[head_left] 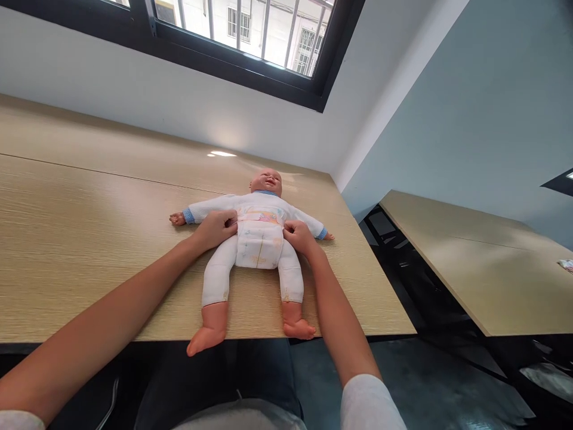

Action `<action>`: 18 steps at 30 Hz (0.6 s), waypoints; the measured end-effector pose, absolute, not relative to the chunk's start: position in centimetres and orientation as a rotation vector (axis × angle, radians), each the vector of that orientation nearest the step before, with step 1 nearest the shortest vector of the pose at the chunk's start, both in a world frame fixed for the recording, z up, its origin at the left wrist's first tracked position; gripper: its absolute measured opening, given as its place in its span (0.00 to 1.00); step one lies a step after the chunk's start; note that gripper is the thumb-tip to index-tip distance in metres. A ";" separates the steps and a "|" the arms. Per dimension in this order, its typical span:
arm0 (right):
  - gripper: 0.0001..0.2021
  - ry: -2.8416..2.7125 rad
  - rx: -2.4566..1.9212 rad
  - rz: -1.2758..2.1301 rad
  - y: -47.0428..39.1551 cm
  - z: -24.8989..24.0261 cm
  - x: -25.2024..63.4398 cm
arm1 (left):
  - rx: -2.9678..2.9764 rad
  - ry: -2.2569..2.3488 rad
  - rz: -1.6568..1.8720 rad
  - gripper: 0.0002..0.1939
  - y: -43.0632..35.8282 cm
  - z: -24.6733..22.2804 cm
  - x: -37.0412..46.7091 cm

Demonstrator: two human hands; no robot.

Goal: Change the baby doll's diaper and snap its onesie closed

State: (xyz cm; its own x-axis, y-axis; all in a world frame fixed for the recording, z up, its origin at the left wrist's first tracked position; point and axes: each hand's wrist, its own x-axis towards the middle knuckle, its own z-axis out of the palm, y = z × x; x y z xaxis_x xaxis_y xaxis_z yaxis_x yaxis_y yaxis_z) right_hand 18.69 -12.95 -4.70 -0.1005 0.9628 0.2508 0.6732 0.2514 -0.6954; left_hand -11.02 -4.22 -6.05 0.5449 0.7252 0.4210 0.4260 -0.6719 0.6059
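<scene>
A baby doll [267,181] in a white outfit with blue cuffs lies on its back on the wooden table [102,251], arms spread and bare feet at the front edge. Around its hips is a white diaper [258,243] with a coloured print across the waist. My left hand [218,228] is closed in a pinch on the diaper's side at the left of the doll's waist. On the opposite side, my right hand [299,234] pinches the diaper's other edge. The fingertips of both hands are partly hidden.
Behind the table are a white wall and a barred window [242,30] with a dark frame. A second wooden table [474,251] stands to the right across a dark gap, with a small item [566,265] at its far right edge.
</scene>
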 end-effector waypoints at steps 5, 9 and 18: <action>0.16 -1.838 -1.491 0.549 -13.0 -4.6 18.6 | 2.363 0.912 0.853 0.17 -4.2 -6.1 -11.1; 0.15 -1.841 -1.491 0.550 -13.0 -4.7 18.6 | 2.358 0.909 0.836 0.17 -4.2 -6.1 -11.0; 0.13 -1.836 -1.497 0.545 -12.7 -5.0 18.8 | 2.343 0.919 0.796 0.16 -4.0 -6.2 -11.0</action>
